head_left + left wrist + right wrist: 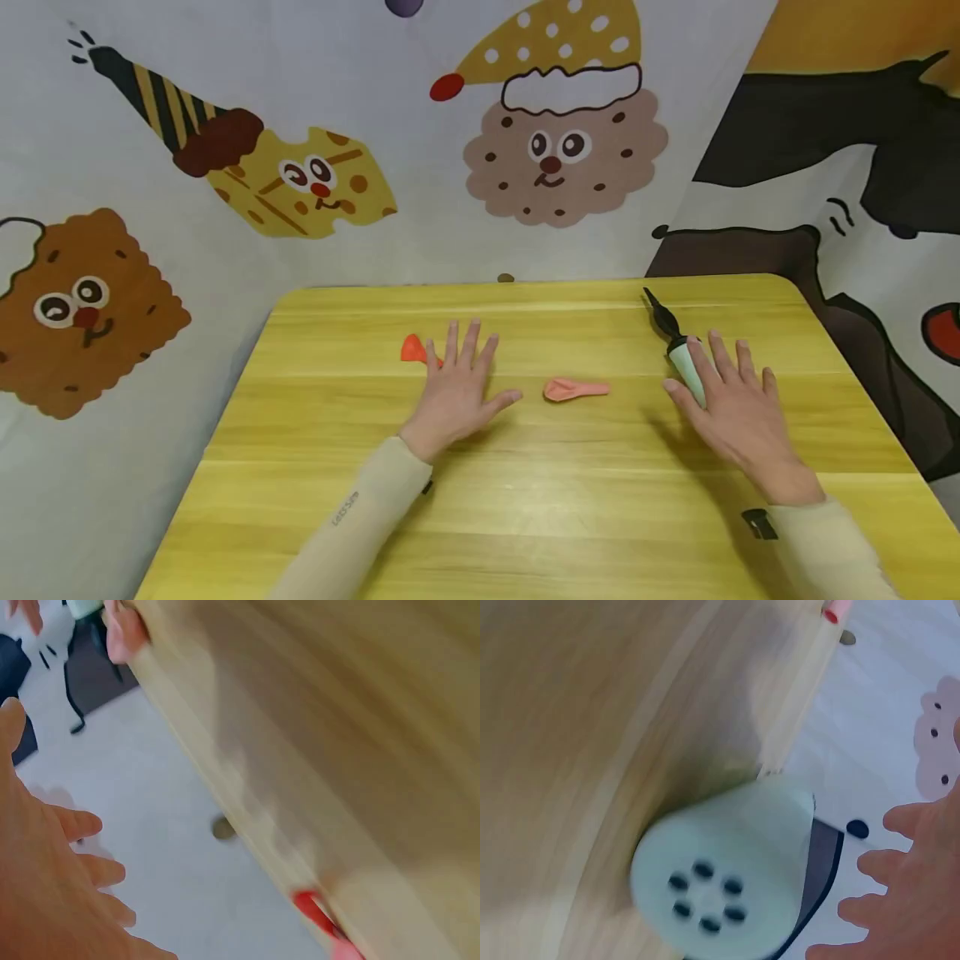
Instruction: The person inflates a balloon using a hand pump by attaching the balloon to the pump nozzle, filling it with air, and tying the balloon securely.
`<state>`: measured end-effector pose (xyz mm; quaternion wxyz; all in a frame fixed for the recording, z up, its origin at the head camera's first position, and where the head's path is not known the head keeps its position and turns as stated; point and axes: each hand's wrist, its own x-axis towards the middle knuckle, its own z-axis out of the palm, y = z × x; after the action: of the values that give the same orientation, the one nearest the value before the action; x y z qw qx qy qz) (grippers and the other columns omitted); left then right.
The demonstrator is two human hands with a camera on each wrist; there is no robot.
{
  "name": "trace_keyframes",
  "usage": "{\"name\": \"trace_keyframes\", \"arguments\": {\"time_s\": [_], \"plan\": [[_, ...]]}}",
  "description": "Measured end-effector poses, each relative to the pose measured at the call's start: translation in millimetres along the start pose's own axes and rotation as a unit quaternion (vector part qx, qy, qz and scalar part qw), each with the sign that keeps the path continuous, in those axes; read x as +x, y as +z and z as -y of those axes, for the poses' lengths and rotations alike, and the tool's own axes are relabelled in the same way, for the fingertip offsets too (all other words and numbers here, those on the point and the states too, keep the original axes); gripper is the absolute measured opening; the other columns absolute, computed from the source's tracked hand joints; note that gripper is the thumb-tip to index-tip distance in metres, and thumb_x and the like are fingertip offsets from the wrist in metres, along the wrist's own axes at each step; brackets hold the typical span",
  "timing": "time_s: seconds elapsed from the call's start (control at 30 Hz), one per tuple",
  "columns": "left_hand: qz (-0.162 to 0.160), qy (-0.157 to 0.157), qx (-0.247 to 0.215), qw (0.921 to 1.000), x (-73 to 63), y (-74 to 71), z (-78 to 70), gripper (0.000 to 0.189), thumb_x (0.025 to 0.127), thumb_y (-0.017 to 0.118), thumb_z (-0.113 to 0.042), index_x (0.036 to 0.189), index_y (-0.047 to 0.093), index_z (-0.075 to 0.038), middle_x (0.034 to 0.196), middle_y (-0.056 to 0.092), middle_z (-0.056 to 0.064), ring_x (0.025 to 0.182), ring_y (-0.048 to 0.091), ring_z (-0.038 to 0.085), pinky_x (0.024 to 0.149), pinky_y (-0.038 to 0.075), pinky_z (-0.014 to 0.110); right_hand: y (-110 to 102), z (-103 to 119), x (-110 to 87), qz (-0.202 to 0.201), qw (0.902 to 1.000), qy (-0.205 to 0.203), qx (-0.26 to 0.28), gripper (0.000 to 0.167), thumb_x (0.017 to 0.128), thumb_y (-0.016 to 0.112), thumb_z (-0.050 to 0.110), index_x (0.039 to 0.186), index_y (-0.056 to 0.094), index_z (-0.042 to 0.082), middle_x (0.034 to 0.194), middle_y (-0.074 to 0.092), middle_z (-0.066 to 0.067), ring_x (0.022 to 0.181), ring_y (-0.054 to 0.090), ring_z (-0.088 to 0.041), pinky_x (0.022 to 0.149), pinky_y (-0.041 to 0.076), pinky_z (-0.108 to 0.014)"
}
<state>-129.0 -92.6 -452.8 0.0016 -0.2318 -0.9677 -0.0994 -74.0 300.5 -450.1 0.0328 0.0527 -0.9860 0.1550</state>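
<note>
L hand [455, 398] fingers spread, holding nothing, above tabletop [555, 525]; red balloon [412, 348] lies by its little finger. R hand [738, 412], also spread w/ nothing gripped, is over mint pump [685, 368], prob. not touching. Pink balloon [562, 389] lies btwn hands.

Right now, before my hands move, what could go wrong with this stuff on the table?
The mint-green pump by your right hand looks rounded, so a nudge might roll it. Its nozzle points toward the far edge of the table, so a hard push could slide it off. Your left hand partly hides the red balloon in the head view, so a sweep might brush it away.
</note>
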Motion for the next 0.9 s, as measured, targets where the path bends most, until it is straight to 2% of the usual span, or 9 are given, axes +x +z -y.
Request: {"name": "trace_keyframes", "arguments": {"time_s": [0.2, 0.33, 0.47, 0.67, 0.9], "plan": [[0.031, 0.053, 0.029, 0.9977, 27.6, 6.0, -44.5, 0.088, 0.101, 0.037, -0.073, 0.165, 0.025, -0.014, 0.172, 0.006, 0.015, 0.157, -0.003, 0.042, 0.121, 0.008, 0.069, -6.9, -13.0, -6.7, 0.002, 0.9999, 0.016, -0.001, 0.079, 0.108, 0.043, 0.055, 0.166, 0.015, 0.010, 0.169, 0.010, -0.026, 0.151, 0.004, -0.058, 0.102, 0.016, -0.085], [0.047, 0.094, 0.048, 0.9933, 45.9, 14.0, -74.6, 0.084, 0.102, 0.038, -0.072, 0.164, 0.031, -0.016, 0.172, 0.013, 0.013, 0.158, 0.004, 0.039, 0.122, 0.016, 0.065, -9.9, -18.8, -9.0, 0.008, 0.9996, 0.026, 0.002, 0.078, 0.109, 0.040, 0.054, 0.166, 0.013, 0.009, 0.169, 0.009, -0.028, 0.150, 0.005, -0.060, 0.101, 0.017, -0.085], [0.055, 0.120, 0.073, 0.9886, 59.6, 22.1, -97.0, 0.079, 0.101, 0.039, -0.071, 0.161, 0.037, -0.019, 0.171, 0.020, 0.009, 0.158, 0.011, 0.037, 0.122, 0.023, 0.062, -10.4, -22.7, -10.8, 0.019, 0.9990, 0.038, 0.011, 0.079, 0.109, 0.040, 0.055, 0.166, 0.013, 0.008, 0.168, 0.009, -0.029, 0.149, 0.006, -0.061, 0.101, 0.017, -0.085], [0.068, 0.120, 0.099, 0.9855, 72.7, 33.2, -115.2, 0.075, 0.100, 0.045, -0.070, 0.156, 0.046, -0.021, 0.169, 0.028, 0.006, 0.157, 0.019, 0.034, 0.122, 0.027, 0.058, -9.0, -26.2, -12.9, 0.034, 0.9981, 0.048, 0.019, 0.081, 0.108, 0.040, 0.056, 0.165, 0.012, 0.006, 0.167, 0.010, -0.031, 0.147, 0.008, -0.063, 0.100, 0.019, -0.085], [0.073, 0.111, 0.112, 0.9848, 79.7, 43.6, -121.1, 0.056, 0.099, 0.058, -0.062, 0.136, 0.065, -0.020, 0.162, 0.041, 0.006, 0.154, 0.027, 0.033, 0.120, 0.031, 0.056, -9.5, -24.8, -11.6, 0.049, 0.9965, 0.061, 0.030, 0.086, 0.107, 0.041, 0.060, 0.165, 0.012, 0.003, 0.165, 0.014, -0.033, 0.145, 0.013, -0.065, 0.101, 0.021, -0.083]]}}
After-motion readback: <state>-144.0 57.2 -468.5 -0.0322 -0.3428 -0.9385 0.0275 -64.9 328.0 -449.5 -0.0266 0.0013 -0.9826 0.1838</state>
